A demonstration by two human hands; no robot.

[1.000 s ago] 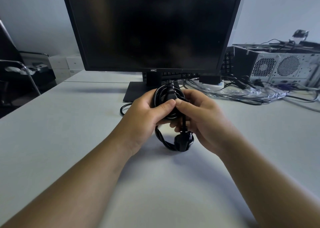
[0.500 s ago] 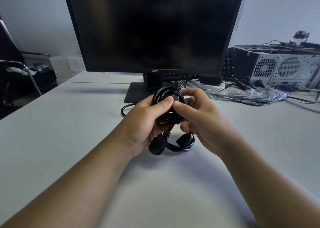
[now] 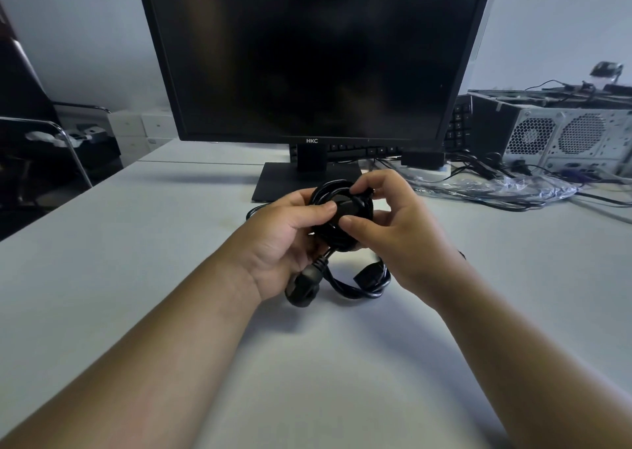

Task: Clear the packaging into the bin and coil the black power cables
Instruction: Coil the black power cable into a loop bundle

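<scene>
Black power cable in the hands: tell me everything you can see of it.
The black power cable is wound into a small round coil of several turns, with a glossy, rubber-like sheath. The left hand and right hand grip the coil from either side, thumbs on its near face, in front of the monitor base. Below, a loose loop hangs to the table, ending in a moulded wall plug under the left hand and a blocky connector under the right.

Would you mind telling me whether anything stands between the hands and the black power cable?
Nothing visible does: the left hand and right hand both grip the black power cable directly, in front of the monitor.
</scene>
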